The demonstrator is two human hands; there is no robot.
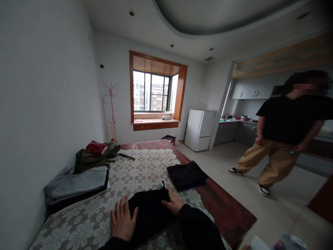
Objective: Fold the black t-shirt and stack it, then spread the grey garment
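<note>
Left hand (122,220) flat, palm down, fingers spread apart, resting on the left edge of a black garment (151,213) and partly on the floral bedcover (135,170); nothing gripped. Right hand (172,202) also palm down, fingers loosely apart, pressing the garment's upper right part near a white tag or lining (157,186) that sticks out at its top edge; not clamped on anything either. Both forearms in black sleeves, right sleeve (197,229) coming in from lower right across the bed corner. Garment lies flat on the bed's near end, between the two hands. Just beyond right hand, near the bed's right edge: a folded dark stack (186,174), apart from the garment. Left side by the wall: a folded grey pile (78,184) on something darker, behind it an olive green bag or jacket (95,158) with a red item (96,147) lying on top. Bed frame is red-brown wood (223,208). Further out: white fridge (200,129), window (152,92), pink coat stand (112,107). Another person (286,139) in black top and tan trousers stands on the tiled floor to the right, well apart from the bed.
</note>
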